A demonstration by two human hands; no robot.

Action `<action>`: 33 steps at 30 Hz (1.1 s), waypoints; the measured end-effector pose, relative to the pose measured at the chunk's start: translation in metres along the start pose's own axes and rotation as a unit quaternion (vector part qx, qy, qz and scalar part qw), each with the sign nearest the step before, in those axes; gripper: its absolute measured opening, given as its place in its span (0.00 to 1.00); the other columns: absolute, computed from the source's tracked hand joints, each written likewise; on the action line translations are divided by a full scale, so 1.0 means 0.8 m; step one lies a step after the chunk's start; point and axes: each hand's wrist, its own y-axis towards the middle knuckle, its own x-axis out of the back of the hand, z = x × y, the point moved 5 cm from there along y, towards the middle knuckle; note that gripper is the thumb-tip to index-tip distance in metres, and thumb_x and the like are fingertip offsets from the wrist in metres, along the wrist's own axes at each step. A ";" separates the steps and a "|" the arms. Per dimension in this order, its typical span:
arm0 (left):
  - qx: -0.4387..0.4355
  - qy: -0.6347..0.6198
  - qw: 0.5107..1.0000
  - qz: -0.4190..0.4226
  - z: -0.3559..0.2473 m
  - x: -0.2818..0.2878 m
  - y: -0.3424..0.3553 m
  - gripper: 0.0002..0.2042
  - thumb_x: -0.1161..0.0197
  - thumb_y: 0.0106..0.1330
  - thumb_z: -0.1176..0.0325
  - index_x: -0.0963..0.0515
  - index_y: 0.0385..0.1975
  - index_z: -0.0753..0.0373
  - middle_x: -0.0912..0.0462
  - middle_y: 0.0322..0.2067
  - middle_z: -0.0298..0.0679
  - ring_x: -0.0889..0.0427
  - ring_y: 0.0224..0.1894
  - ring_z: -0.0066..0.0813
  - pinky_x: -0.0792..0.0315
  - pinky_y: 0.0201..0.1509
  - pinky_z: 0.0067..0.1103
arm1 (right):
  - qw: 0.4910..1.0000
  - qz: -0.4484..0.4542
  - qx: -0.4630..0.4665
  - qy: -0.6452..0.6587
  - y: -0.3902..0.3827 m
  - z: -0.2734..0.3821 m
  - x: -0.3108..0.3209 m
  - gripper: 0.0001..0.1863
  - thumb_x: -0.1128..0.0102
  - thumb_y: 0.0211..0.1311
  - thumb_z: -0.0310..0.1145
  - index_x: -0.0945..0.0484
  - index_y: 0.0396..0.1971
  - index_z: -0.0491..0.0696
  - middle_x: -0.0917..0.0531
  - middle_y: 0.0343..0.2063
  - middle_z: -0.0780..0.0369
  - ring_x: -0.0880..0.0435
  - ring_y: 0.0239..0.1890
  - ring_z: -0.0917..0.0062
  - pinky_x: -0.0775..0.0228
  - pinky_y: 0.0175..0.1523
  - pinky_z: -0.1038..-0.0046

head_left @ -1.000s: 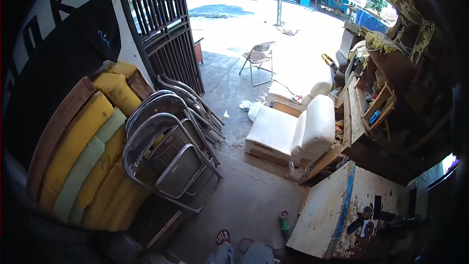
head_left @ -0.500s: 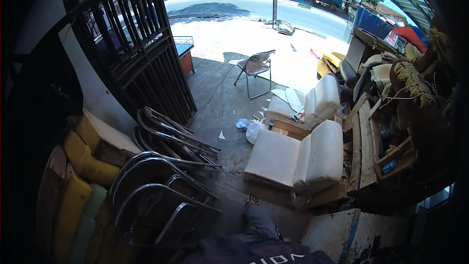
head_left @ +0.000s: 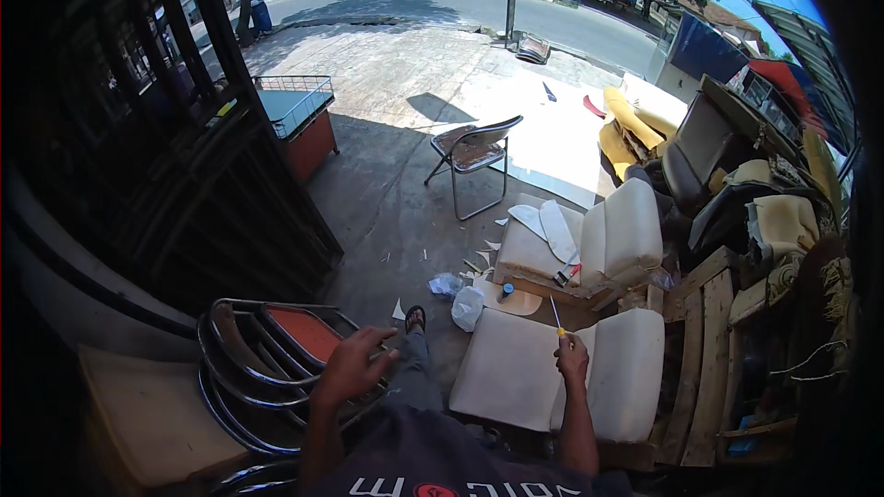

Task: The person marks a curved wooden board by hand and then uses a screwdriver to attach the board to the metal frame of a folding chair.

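My right hand is closed round the yellow handle of a screwdriver, its thin metal shaft pointing away from me. That hand is above a cream upholstered seat, close to the seat's backrest. On the left, my left hand is in the air with its fingers apart, holding nothing. Below and beside it lean several stacked folding chairs with shiny metal frames, one with an orange-red panel.
A second cream seat carries white cut pieces and a red-handled tool. Plastic bags and scraps lie on the floor. Ahead stands a folding chair; a dark gate bounds the left. Old cushions and timber crowd the right.
Both my hands have come into view, the right one with the screwdriver. My view has shifted forward, bringing the seats and the standing chair nearer. One foot is now farther ahead.
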 end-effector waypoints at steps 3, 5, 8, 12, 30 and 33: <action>-0.047 0.105 0.982 0.147 0.080 -0.017 0.167 0.18 0.35 0.69 0.61 0.20 0.55 0.63 0.16 0.48 0.49 0.14 0.48 0.45 0.22 0.54 0.34 | 0.993 -0.039 0.064 0.095 0.083 0.074 -0.112 0.24 0.38 0.67 0.47 0.20 0.55 0.46 0.17 0.26 0.59 0.24 0.18 0.84 0.33 0.20 0.74; -0.072 0.103 0.973 0.191 0.132 -0.020 0.270 0.19 0.34 0.69 0.59 0.19 0.55 0.63 0.16 0.49 0.50 0.15 0.49 0.48 0.23 0.55 0.35 | 0.992 -0.035 0.053 0.112 0.149 0.112 -0.212 0.25 0.35 0.65 0.47 0.19 0.55 0.45 0.14 0.29 0.56 0.17 0.24 0.75 0.24 0.30 0.70; -0.143 0.284 0.927 0.199 0.148 -0.034 0.469 0.21 0.35 0.70 0.58 0.21 0.58 0.62 0.17 0.50 0.49 0.15 0.51 0.48 0.23 0.55 0.35 | 0.994 -0.063 0.074 -0.053 0.260 0.121 -0.339 0.29 0.30 0.59 0.47 0.19 0.55 0.44 0.13 0.37 0.50 0.13 0.41 0.60 0.23 0.50 0.64; -0.171 0.117 0.935 0.290 0.133 -0.037 0.678 0.19 0.36 0.70 0.62 0.22 0.58 0.64 0.18 0.53 0.49 0.17 0.55 0.47 0.24 0.59 0.35 | 0.997 -0.034 0.024 0.060 0.260 0.192 -0.426 0.27 0.26 0.56 0.44 0.19 0.52 0.43 0.14 0.31 0.53 0.13 0.36 0.65 0.22 0.45 0.66; -0.295 -0.013 0.951 0.090 0.451 -0.380 1.307 0.23 0.25 0.58 0.70 0.21 0.54 0.65 0.14 0.38 0.46 0.14 0.40 0.34 0.22 0.46 0.28 | 0.942 -0.145 0.304 -0.009 0.756 0.369 -0.598 0.20 0.32 0.62 0.30 0.20 0.53 0.43 0.14 0.36 0.53 0.11 0.35 0.60 0.18 0.40 0.65; -0.319 0.015 0.947 0.001 0.466 -0.397 1.311 0.18 0.26 0.60 0.70 0.19 0.50 0.65 0.13 0.33 0.45 0.13 0.35 0.32 0.22 0.44 0.26 | 0.908 -0.212 0.360 -0.021 0.786 0.338 -0.635 0.21 0.31 0.62 0.29 0.19 0.55 0.44 0.14 0.34 0.55 0.11 0.30 0.67 0.18 0.33 0.69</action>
